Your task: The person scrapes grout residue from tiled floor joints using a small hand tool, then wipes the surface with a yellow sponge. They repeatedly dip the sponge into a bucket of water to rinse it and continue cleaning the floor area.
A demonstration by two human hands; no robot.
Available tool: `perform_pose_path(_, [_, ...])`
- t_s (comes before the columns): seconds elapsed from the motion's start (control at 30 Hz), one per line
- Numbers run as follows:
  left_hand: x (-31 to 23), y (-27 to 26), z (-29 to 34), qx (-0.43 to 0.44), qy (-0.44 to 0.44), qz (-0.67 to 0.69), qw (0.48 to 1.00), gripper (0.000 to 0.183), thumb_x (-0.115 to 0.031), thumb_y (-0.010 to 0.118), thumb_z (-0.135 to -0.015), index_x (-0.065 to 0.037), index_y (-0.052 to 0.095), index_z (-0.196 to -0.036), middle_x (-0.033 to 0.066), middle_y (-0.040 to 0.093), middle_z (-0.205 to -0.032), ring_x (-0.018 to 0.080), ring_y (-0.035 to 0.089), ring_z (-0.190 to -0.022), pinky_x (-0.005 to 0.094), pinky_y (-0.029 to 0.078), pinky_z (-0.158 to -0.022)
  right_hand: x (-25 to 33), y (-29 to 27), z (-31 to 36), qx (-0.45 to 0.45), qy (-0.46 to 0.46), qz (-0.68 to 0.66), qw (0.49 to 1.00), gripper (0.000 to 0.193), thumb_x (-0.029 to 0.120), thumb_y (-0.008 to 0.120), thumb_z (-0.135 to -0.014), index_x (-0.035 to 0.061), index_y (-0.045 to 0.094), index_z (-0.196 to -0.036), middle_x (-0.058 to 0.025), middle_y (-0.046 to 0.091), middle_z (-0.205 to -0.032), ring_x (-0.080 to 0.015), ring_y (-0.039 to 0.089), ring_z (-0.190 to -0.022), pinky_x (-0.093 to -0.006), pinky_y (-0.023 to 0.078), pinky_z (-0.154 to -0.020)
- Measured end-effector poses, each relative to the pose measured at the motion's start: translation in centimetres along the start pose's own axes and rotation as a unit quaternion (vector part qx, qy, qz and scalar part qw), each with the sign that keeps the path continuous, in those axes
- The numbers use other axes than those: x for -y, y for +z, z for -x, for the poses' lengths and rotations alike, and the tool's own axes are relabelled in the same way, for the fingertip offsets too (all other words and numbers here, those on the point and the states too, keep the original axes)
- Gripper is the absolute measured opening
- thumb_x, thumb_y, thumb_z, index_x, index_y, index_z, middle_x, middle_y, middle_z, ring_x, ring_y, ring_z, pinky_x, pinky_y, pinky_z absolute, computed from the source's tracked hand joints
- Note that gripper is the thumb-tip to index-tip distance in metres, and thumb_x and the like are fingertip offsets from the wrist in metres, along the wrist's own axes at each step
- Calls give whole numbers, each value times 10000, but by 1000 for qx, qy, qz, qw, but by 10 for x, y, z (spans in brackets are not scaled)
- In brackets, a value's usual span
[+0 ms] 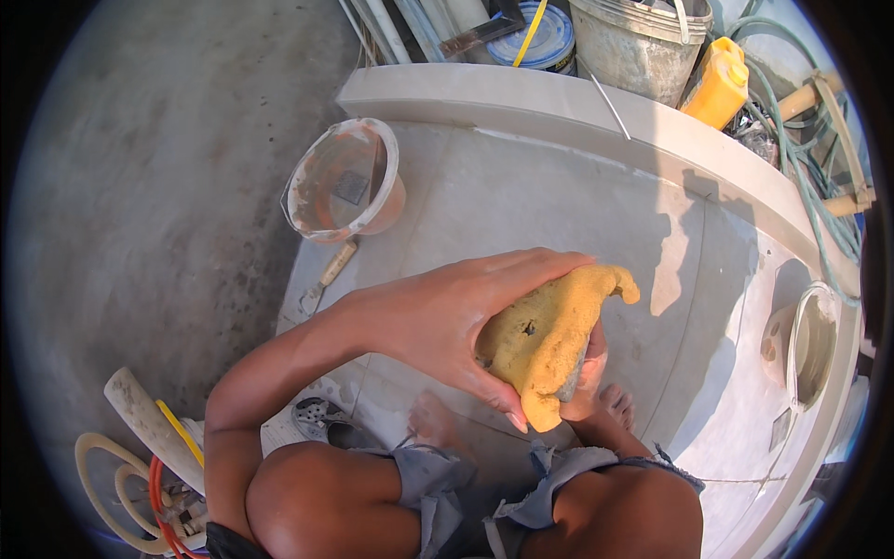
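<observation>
A thick yellow sponge (565, 321), curled and with a dark hole in its side, is held up in front of my knees. My left hand (456, 312) wraps round it from the left, thumb below and fingers over the top. From behind and below, my right hand (590, 365) presses against its other side; most of that hand is hidden by the sponge. A grey patch shows between the sponge and my right fingers, and I cannot tell what it is. Under my left forearm's far side lies a small tool with a wooden handle (337, 264) on the tiles.
An orange, plaster-smeared bucket (386, 207) stands ahead on the left, a white pail (808, 359) at right. A low curb (559, 91) bounds the grey tiles (521, 186). Beyond it are a dirty bucket (633, 56), a yellow jerrycan (722, 84) and a green hose (792, 154).
</observation>
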State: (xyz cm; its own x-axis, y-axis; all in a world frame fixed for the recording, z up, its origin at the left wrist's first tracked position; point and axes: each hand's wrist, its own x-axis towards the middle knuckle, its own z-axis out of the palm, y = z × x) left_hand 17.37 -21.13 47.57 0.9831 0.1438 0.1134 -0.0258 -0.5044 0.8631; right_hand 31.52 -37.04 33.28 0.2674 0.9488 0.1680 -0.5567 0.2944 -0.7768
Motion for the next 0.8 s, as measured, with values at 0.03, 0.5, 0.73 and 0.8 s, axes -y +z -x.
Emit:
perform_pose_path(0.03, [0, 1, 1, -2, -11, 3, 1000, 1218, -348, 1024, -637, -37, 380, -1623, 180, 538, -1554, 323, 587, -1381, 410, 479, -1123, -3, 0, 0, 11, -12, 2, 1000, 598, 14, 870, -879, 58, 507, -1352, -76, 637, -1348, -183, 641, -1230, -418, 565, -1045])
perform_pose_path(0.5, [12, 36, 0, -93, -161, 57, 981, 986, -248, 878, -686, -41, 397, -1521, 148, 593, -1350, 249, 618, -1254, 402, 501, -1055, 1, -44, -27, 153, -64, 15, 986, 1510, 567, 1021, -627, 73, 74, -1695, -164, 238, -1686, -337, 300, -1565, -536, 339, -1233])
perform_pose_path(0.73, [44, 80, -10, -157, -286, 197, 924, 890, -261, 855, -798, -18, 384, -1512, 160, 550, -1371, 255, 575, -1290, 418, 493, -1078, -29, -16, 9, 23, 18, 101, 994, 1416, 349, 1027, -719, 93, 47, -1708, -132, 282, -1672, -242, 365, -1522, -412, 378, -1215])
perform_pose_path(0.8, [54, 86, -4, -153, -300, 210, 918, 919, -291, 858, -827, -10, 355, -1544, 191, 446, -1480, 289, 491, -1386, 438, 461, -1122, -32, -17, 14, -3, 67, 107, 992, 1316, 354, 995, -770, 81, 108, -1703, -127, 344, -1644, -231, 418, -1487, -390, 406, -1191])
